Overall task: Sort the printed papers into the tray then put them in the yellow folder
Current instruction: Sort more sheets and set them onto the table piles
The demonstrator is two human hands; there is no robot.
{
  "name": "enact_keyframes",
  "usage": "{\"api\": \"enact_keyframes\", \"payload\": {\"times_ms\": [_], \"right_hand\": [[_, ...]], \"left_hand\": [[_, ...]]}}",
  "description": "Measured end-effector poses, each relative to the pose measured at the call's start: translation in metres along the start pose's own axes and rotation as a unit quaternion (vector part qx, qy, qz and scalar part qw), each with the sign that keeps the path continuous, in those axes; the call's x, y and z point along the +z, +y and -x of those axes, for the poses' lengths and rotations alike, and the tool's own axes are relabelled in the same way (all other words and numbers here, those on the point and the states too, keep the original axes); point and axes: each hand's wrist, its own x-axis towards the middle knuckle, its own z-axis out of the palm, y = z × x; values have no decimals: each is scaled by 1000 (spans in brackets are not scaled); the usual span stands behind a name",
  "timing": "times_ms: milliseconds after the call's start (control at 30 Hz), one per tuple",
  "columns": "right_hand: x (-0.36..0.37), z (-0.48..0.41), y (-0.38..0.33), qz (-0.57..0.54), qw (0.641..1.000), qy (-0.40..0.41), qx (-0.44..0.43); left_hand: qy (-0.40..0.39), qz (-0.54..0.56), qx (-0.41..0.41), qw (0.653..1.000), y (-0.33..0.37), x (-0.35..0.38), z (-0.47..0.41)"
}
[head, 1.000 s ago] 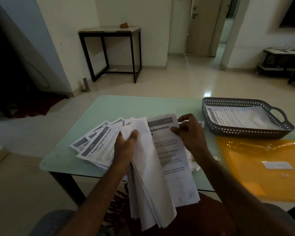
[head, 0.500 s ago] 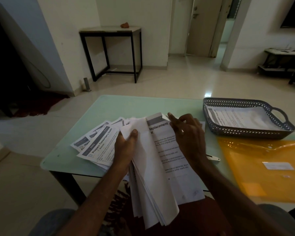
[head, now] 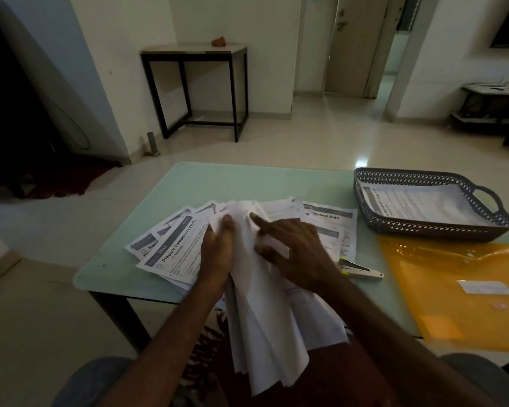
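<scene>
since the earlier frame the right hand [head: 294,254] has come down from the top corner of the "replacement" sheet onto the bundle itself, and that printed face is now covered by blank backs.

head view: the left hand [head: 216,254] is closed round the left edge of the sheaf of papers [head: 265,312], thumb on top near its upper end, so the bundle stands tilted off the green table [head: 247,183] and hangs over the near edge toward the lap. the right hand lies half open on the sheaf, index finger stretched toward the top corner, other fingers curled on a white leaf; whether it has pinched one sheet free i cannot tell. more printed pages [head: 174,248] fan out flat on the table to the left, and another page [head: 332,218] lies to the right behind the hands. the grey tray [head: 423,227] sits at the far right with at least one sheet inside. the yellow folder [head: 459,289] lies just in front of it, flap closed. a small stapler [head: 360,270] rests between papers and folder.

this looks like the sorting step, early on. next, one leaf needs separating cleanly and carrying right to the tray without dragging its neighbours.
</scene>
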Motion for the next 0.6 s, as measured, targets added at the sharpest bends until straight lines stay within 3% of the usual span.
{"api": "enact_keyframes", "payload": {"times_ms": [67,133,267,400,600], "right_hand": [[5,4,-6,-79,996,-42,9],[3,6,-13,-179,984,-23,11],[-11,7,-22,-348,934,-51,62],[-17,5,-10,-350,927,-105,81],[-22,6,-8,-395,904,-137,86]], "left_hand": [[3,21,-14,1000,10,-1,3],[0,46,7,999,16,-1,3],[-44,56,7,997,16,-1,5],[-67,101,-12,992,14,-2,4],[-61,47,-22,997,1,2,1]]}}
